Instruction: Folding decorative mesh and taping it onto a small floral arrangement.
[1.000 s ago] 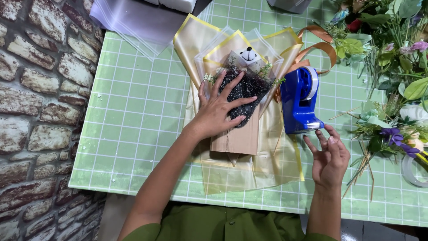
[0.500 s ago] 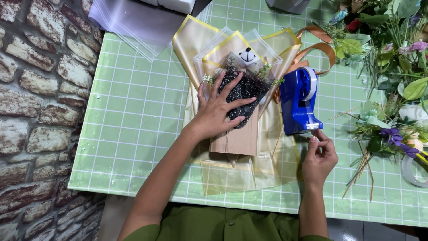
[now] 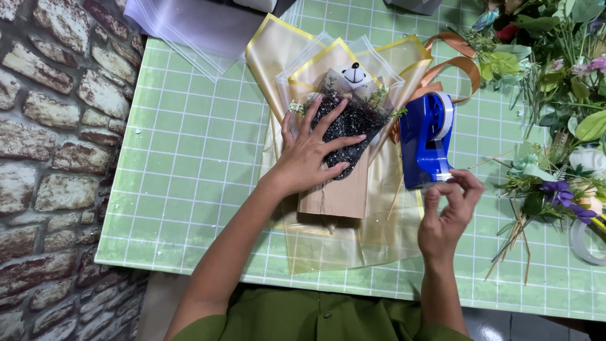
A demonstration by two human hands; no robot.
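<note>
A small bouquet point(image 3: 353, 120) lies on the green grid table point(image 3: 189, 177), with a white bear face at its top, dark sparkly wrap and a brown paper base. Yellow-edged clear wrapping sheets point(image 3: 284, 57) spread under it. My left hand point(image 3: 312, 151) presses flat on the dark wrap, fingers spread. My right hand point(image 3: 448, 211) pinches at the front end of a blue tape dispenser point(image 3: 426, 139) standing just right of the bouquet. Whether a strip of clear tape is between the fingers is too faint to tell.
Loose flowers and green stems point(image 3: 555, 95) pile along the table's right side. An orange ribbon point(image 3: 457, 63) curls behind the dispenser. A roll of clear tape point(image 3: 584, 243) lies at the far right edge. Clear sheets point(image 3: 189, 25) lie at the back left. A brick wall point(image 3: 50, 158) borders the left.
My right hand has moved up from an open pose on the table to the dispenser's front end and closed its fingers there. The left hand has stayed on the bouquet.
</note>
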